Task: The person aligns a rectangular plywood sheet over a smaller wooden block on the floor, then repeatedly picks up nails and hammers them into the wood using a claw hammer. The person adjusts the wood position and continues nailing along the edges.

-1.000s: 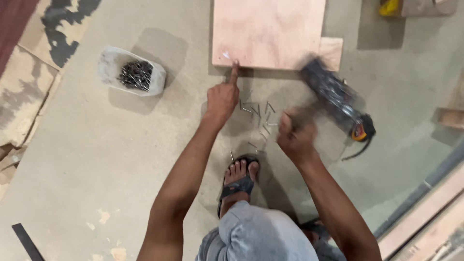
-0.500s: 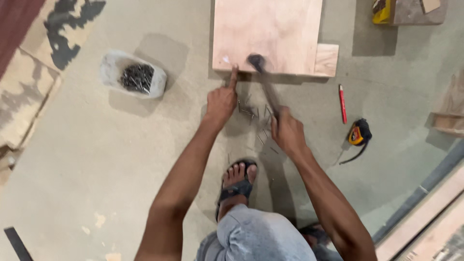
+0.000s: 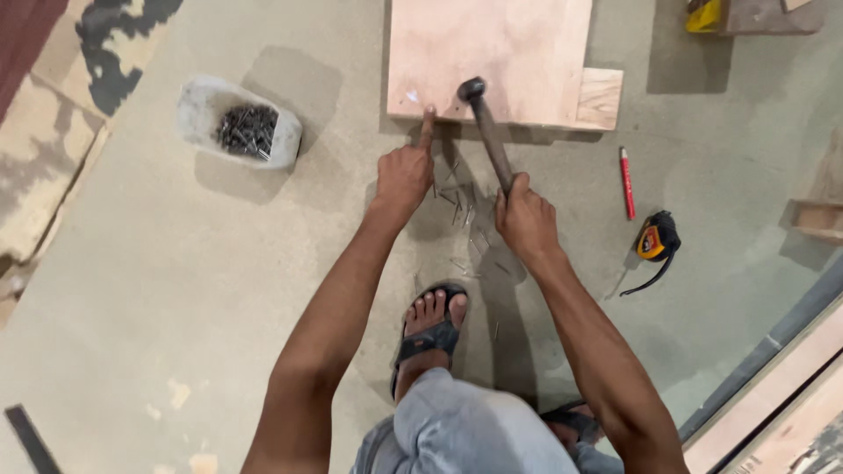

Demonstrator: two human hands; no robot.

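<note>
Plywood board (image 3: 492,53) mid-nailing on concrete floor (image 3: 176,290).
Right hand (image 3: 525,219) gripping hammer (image 3: 488,132); left hand (image 3: 404,171) pinching probably a nail; loose nails (image 3: 461,211) unused.

Red pencil (image 3: 626,182), pale pinkish board (image 3: 492,53)

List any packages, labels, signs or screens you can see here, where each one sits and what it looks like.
Tub: the only container, on the floor left of the board; pale rounded-rectangular plastic, open top, full of dark nails.
Tape measure: on the floor right of the right hand; black and orange case, any label too small to tell.
No signs or screens in view.
</note>
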